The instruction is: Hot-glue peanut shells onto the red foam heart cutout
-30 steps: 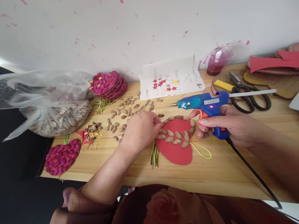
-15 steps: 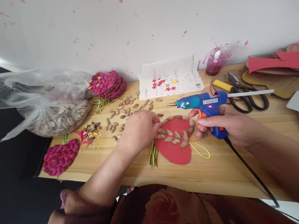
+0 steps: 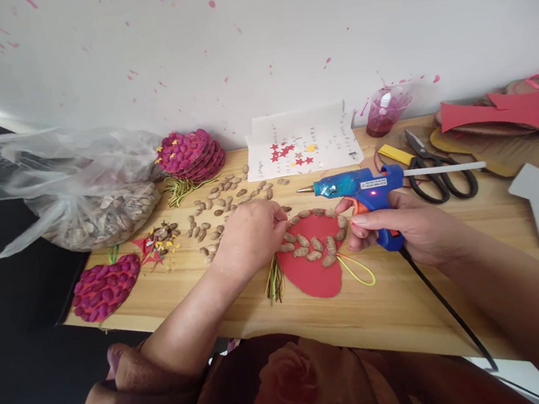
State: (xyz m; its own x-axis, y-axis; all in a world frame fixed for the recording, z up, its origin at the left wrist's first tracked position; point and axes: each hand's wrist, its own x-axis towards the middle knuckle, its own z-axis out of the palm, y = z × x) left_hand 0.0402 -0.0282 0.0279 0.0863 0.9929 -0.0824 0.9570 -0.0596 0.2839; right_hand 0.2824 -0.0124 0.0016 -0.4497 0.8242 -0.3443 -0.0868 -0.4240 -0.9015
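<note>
My right hand (image 3: 401,221) grips a blue hot glue gun (image 3: 361,184), its fingers wrapped round the handle and the orange trigger. The nozzle points left, and a small red light glows on the gun's body. Under the gun lies a red cutout (image 3: 312,282) with peanut shells (image 3: 314,256) along its upper edge and across its middle. At the cutout's upper left edge, my left hand (image 3: 253,230) is closed, fingertips together; whatever they hold or press is hidden. A string tassel (image 3: 274,281) sticks out at the cutout's left, and a yellow-green loop (image 3: 358,270) at its right.
Loose peanut shells (image 3: 212,199) lie beyond my left hand. Behind stand a stack of purple shell-covered pieces (image 3: 191,156), a plastic bag of shells (image 3: 102,214), a paper with stars (image 3: 325,135) and a stained cup (image 3: 386,110). Scissors (image 3: 437,170) and cardboard pieces (image 3: 494,139) are at the right.
The whole view has shifted slightly left. Both hands keep nearly the same place over the cutout, the glue gun still in my right hand.
</note>
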